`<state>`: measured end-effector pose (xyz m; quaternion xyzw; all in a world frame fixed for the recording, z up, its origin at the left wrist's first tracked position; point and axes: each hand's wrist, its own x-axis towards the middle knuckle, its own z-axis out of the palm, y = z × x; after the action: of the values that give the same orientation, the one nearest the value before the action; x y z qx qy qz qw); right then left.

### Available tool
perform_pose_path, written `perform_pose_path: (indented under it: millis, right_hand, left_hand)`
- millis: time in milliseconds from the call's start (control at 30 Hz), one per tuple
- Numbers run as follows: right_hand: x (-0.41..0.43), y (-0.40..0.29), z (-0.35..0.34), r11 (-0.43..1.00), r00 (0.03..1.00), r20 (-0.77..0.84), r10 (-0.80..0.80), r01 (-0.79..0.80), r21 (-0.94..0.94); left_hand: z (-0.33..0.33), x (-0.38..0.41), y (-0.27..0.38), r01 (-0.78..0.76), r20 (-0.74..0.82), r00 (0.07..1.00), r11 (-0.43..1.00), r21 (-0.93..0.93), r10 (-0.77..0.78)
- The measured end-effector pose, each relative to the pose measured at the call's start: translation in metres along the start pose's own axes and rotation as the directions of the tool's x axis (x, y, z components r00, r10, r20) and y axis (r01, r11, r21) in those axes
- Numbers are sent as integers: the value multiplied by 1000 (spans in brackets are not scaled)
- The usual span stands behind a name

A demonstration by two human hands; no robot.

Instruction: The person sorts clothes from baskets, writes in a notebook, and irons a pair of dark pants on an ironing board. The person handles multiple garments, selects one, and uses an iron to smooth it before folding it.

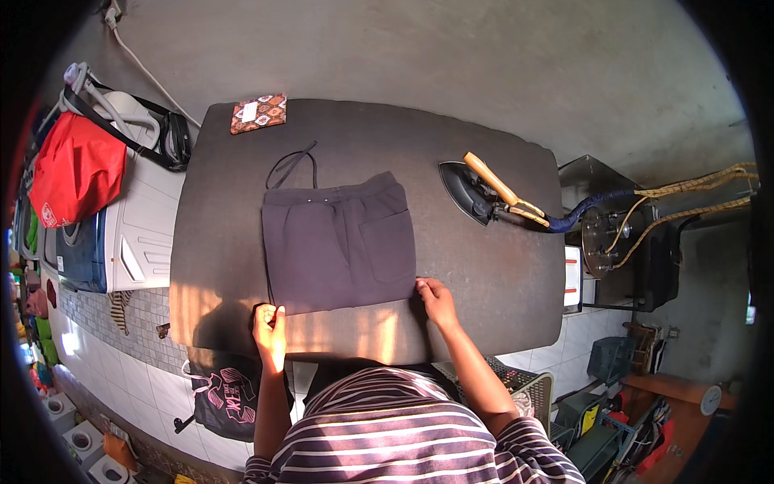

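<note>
A pair of dark grey-purple shorts (pixel 338 248) lies folded on the dark padded ironing table (pixel 484 290), waistband away from me. Its drawstring (pixel 294 163) loops out past the waistband at the upper left, and a pocket shows on the right side. My left hand (pixel 270 333) pinches the near left corner, lit by sunlight, with its fingers curled. At the near right corner, my right hand (pixel 438 304) grips the edge between thumb and fingers. An iron (pixel 471 187) with a wooden handle rests on the table, to the right of the shorts.
A patterned notebook (pixel 259 113) lies at the far left edge. From the iron, a wrapped hose (pixel 580 209) runs right to a metal boiler (pixel 604 242). Left stands a washing machine (pixel 142 254) with a red bag (pixel 78 169). A black bag (pixel 227 399) hangs below the near edge.
</note>
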<state>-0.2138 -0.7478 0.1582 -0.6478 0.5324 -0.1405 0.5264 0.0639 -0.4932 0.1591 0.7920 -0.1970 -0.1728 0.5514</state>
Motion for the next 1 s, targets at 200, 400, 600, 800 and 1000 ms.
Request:
perform_pose_path:
  millis: [200, 400, 600, 800, 1000]
  right_hand:
    - [-7, -25, 12, 996, 993, 116, -16, 6, 88]
    - [8, -9, 16, 989, 992, 124, 15, -32, 142]
    - [-2, -43, 10, 987, 983, 143, -119, 102, 122]
    - [9, -47, -6, 911, 980, 192, -57, -27, 411]
    - [41, -31, -37, 929, 977, 198, -77, -2, 369]
  left_hand:
    - [-3, 1, -17, 92, -41, 995, 994, -54, -95]
    - [0, -4, 2, -22, -149, 988, 998, 60, 31]
    - [2, -8, -9, 70, -169, 981, 982, -173, -100]
    - [4, -7, 22, 346, -107, 817, 630, -695, -566]
    - [8, -33, -28, 414, 34, 886, 756, -507, -463]
